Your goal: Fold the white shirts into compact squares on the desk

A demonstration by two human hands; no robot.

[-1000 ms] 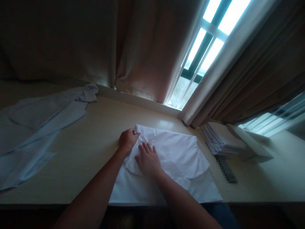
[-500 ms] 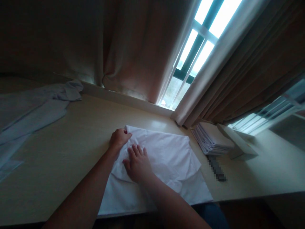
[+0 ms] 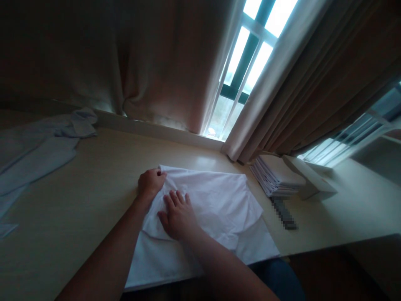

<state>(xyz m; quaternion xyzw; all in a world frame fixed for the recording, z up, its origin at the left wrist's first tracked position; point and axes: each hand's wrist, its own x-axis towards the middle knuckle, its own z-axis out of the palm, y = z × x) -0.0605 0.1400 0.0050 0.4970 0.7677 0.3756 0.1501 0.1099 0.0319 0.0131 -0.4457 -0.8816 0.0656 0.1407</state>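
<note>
A white garment (image 3: pixel 219 209) lies partly folded on the pale tabletop (image 3: pixel 94 179), its near edge hanging over the front of the table. My left hand (image 3: pixel 151 183) is closed and pinches the garment's far left corner. Lying flat on the cloth just right of it, my right hand (image 3: pixel 177 214) has its fingers stretched out and pressed on a fold.
A pale blue shirt (image 3: pixel 37 146) lies spread at the far left. A stack of folded white cloths (image 3: pixel 275 177) sits at the right beside a white box (image 3: pixel 308 179). Brown curtains (image 3: pixel 156 62) and a window (image 3: pixel 247 54) close off the back.
Both hands stay on the white garment in much the same grip. The view has swung to the right, so the blue shirt sits further left in the picture.
</note>
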